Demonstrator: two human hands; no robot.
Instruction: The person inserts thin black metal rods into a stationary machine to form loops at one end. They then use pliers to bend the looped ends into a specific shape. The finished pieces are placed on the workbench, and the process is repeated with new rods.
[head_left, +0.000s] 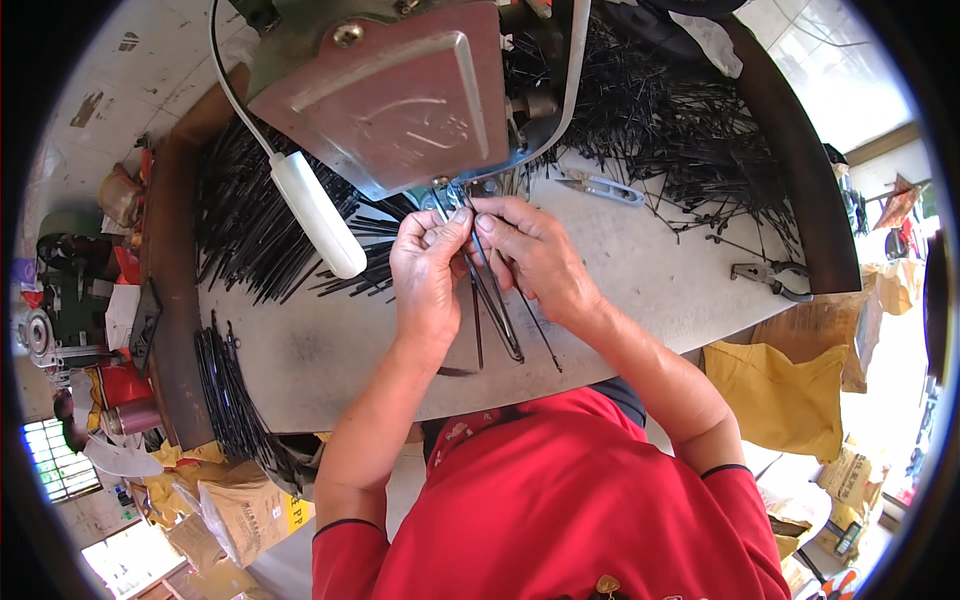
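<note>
Both of my hands meet under the front of a machine head with a reddish-brown cover [400, 95]. My left hand [428, 270] is closed, thumb against fingers, on thin black cords [490, 300] whose looped lower ends hang toward me. Beside it my right hand [540, 255] pinches another thin black cord [540, 330], which slants down to the right. The upper ends of the cords reach the small metal parts at the machine's lower tip, partly hidden by my fingers. Whether they touch those parts I cannot tell.
Long black cords [255, 215] lie heaped left of the machine, with a bundle [225, 380] at the left edge. More tangled black pieces [650, 110] fill the back right. Thread snips [605, 189] and pliers [770, 277] lie on the worktable [640, 300]. A white lamp [320, 215] hangs near my left hand.
</note>
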